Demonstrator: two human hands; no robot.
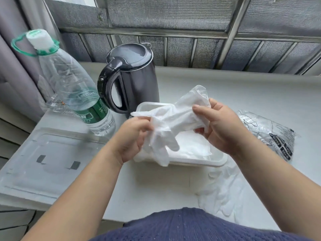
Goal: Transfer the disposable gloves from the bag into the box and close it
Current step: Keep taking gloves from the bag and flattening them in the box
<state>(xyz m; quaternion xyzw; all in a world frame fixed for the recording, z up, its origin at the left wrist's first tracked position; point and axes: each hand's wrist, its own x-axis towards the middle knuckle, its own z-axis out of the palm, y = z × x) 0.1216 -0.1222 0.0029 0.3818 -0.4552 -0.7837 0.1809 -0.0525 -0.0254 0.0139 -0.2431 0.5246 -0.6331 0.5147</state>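
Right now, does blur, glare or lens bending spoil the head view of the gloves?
Head view: soft, even daylight, no hard shadows; wide-angle bending leans the water bottle and bows the window bars; the gloves over the box read white on white, so their layers blur together; the clear bag shows mild glints.

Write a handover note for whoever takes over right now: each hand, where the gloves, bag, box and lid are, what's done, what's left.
Left hand: pinches the finger end of the held gloves, above the box.
Right hand: grips the cuff end of the same wad.
Box: open, with stacked gloves already inside.
Lid: flat, left of the box.
Bag: crumpled, right of the box.
Loose gloves: on the table, front right of the box.
Left: lay in the held gloves, add the loose ones, fit the lid.
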